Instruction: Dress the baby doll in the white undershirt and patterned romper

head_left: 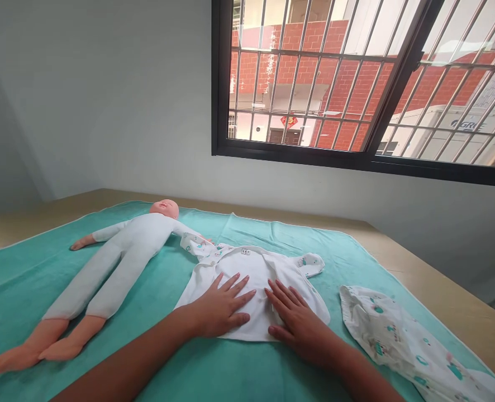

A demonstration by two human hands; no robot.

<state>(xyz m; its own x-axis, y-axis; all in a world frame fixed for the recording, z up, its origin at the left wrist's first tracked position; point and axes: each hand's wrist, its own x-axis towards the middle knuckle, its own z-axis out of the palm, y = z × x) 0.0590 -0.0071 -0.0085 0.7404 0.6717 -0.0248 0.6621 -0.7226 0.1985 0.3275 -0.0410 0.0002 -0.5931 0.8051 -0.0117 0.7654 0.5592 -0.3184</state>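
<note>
Both hands (214,311) (295,322) flat on the white shirt (256,273) (sleeves (313,264) beyond them).

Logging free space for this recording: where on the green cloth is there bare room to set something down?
Bare green cloth shows left of the doll, behind the white shirt and, narrowly, between shirt and patterned garment. It is crowded on the shirt, where left hand and right hand rest, and where one sleeve appears to meet the doll's arm.
</note>
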